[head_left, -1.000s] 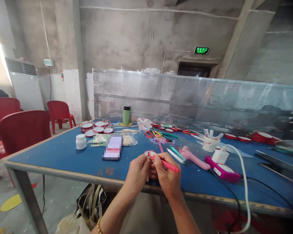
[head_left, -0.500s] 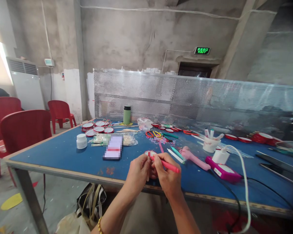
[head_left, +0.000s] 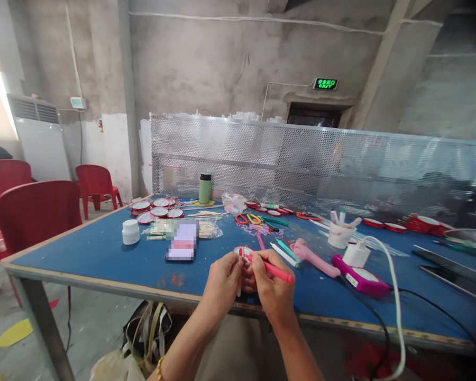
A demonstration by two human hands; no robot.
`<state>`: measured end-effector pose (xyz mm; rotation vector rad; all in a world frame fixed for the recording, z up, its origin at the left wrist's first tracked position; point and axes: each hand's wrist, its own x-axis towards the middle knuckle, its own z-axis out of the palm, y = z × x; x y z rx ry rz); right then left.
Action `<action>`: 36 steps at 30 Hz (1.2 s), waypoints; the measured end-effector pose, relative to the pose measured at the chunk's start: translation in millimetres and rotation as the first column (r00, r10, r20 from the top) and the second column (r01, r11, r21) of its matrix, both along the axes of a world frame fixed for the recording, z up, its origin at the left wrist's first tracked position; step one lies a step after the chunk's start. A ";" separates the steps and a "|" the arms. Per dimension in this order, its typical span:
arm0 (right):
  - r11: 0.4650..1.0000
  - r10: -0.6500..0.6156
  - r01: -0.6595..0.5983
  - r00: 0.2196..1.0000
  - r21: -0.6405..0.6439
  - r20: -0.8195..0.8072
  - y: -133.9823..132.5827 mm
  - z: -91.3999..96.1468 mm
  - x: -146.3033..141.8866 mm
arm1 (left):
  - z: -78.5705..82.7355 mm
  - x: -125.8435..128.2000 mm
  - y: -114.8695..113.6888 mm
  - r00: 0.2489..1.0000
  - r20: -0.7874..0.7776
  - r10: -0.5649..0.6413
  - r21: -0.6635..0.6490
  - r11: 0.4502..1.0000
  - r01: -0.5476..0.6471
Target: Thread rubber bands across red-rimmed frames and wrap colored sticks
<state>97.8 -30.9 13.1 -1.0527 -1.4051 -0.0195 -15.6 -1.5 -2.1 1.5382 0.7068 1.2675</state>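
Near the table's front edge, my left hand (head_left: pixel 222 276) is closed round the wooden stick (head_left: pixel 239 283) of a small round drum. The drum's white face (head_left: pixel 244 250) has a red rim and shows just above my fingers, partly covered by them. My right hand (head_left: pixel 276 292) pinches a red marker pen (head_left: pixel 277 271), its tip end pointing left at the drum. Whether the tip touches the face is too small to tell. Both hands are close together, thumbs almost meeting.
On the blue table (head_left: pixel 103 256) lie a phone (head_left: pixel 182 242), a white jar (head_left: pixel 130 232), bagged sticks (head_left: pixel 210 227), red-rimmed discs (head_left: pixel 159 211), scissors (head_left: pixel 255 219), loose markers (head_left: pixel 284 254), a pink glue gun (head_left: pixel 313 257), a cup of pens (head_left: pixel 340 235) and a magenta device with a white cable (head_left: pixel 363 280).
The hands, drum and marker stay almost in place, with slightly more of the stick and drum face showing. The whole view has shifted slightly.
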 end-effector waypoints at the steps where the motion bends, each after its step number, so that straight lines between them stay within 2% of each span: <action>1: 1.000 0.002 -0.002 1.000 -0.002 -0.008 -0.1 -0.3 -0.1 | 0.4 -0.3 -0.1 1.000 -0.007 0.004 0.004 1.000 -0.004; 7: 1.000 0.009 -0.009 1.000 -0.007 0.008 -1.2 0.6 -0.7 | 3.1 -2.8 -1.0 0.995 -0.064 0.071 0.073 0.995 -0.066; 19: 1.000 -0.001 0.000 1.000 0.022 0.008 0.5 -0.3 0.3 | 6.3 -2.1 -3.6 0.999 -0.039 0.024 0.026 0.999 -0.023; 28: 1.000 0.004 -0.004 1.000 0.001 0.016 0.2 1.4 0.2 | 15.7 -3.4 -8.8 0.995 -0.079 0.067 0.047 0.997 -0.063; 36: 0.999 -0.006 0.004 0.999 0.036 0.046 -1.1 2.1 -0.4 | 12.3 -2.8 -6.8 0.995 -0.080 0.055 0.041 0.998 -0.051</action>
